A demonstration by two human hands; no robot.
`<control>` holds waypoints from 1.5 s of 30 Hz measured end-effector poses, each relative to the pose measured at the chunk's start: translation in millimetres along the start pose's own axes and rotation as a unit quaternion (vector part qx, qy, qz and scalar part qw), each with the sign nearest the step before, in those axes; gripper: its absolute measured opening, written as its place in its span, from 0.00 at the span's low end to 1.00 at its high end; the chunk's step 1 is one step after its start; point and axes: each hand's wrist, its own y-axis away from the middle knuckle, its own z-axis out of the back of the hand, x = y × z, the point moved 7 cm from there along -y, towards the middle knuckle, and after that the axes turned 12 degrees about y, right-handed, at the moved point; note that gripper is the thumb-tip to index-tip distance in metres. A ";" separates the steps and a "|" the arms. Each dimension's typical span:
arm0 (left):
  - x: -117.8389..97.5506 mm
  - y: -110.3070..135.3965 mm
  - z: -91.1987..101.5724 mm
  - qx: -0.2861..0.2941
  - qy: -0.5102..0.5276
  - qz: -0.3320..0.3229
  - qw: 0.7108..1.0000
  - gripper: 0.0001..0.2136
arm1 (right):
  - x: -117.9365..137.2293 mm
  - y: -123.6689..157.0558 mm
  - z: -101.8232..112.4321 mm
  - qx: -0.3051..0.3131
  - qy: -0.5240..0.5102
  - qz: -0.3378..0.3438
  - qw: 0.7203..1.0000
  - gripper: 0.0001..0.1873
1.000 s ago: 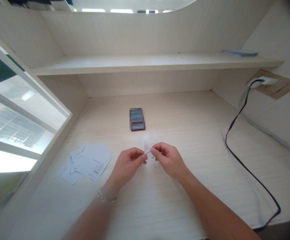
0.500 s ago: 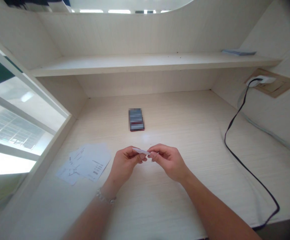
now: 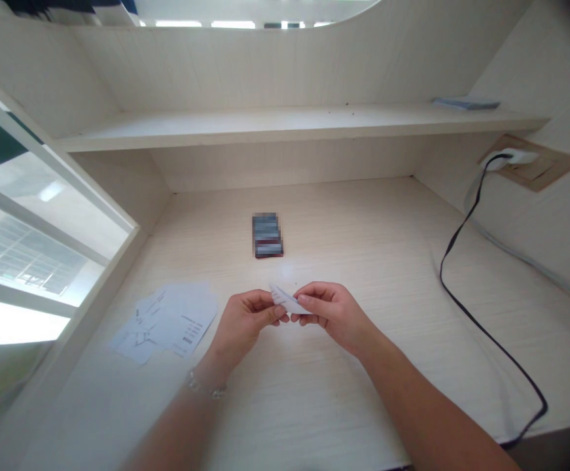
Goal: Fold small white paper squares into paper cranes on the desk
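A small folded piece of white paper (image 3: 287, 301) is pinched between my two hands above the desk. My left hand (image 3: 249, 317) grips its left side with thumb and fingers; some dark marks show on the paper there. On its right side, my right hand (image 3: 332, 309) holds it between thumb and forefinger. Left of my left hand lie flat white paper sheets (image 3: 186, 311) with printed text and line drawings, overlapping each other. Beyond my hands rests a dark phone-like rectangle (image 3: 267, 234), its surface blurred out.
A pale wooden desk (image 3: 363, 229) lies under a raised shelf (image 3: 265, 124). On the shelf's right end sits a thin flat bluish item (image 3: 466, 103). From a wall socket (image 3: 534, 163) a black cable (image 3: 481, 324) runs down over the desk's right side. A window frame (image 3: 53, 216) borders the left.
The folded paper has tilted and opened, so more of its face shows. My right thumb and fingers have shifted slightly along it. The sheets and the dark rectangle stay put.
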 end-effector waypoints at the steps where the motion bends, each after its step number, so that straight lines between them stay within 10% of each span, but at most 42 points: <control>1: 0.5 0.2 0.1 0.002 0.000 0.002 1.000 0.06 | -0.7 0.0 0.3 0.001 -0.001 -0.003 1.000 0.11; 15: -1.0 -0.8 1.3 0.020 -0.041 0.002 0.999 0.06 | -1.1 2.2 -1.4 0.075 0.074 -0.018 0.994 0.13; 28: 0.8 -0.2 3.2 -0.002 -0.098 -0.022 0.995 0.07 | -9.3 -7.4 3.3 -0.020 0.162 0.030 0.986 0.08; 38: 10.4 -0.5 4.7 -0.029 0.063 0.017 0.997 0.11 | 7.0 0.0 4.6 -0.097 0.279 0.077 0.952 0.06; 45: 11.9 -0.5 4.6 -0.031 0.084 0.011 0.996 0.09 | -5.5 -6.5 0.0 -0.049 0.155 0.037 0.986 0.04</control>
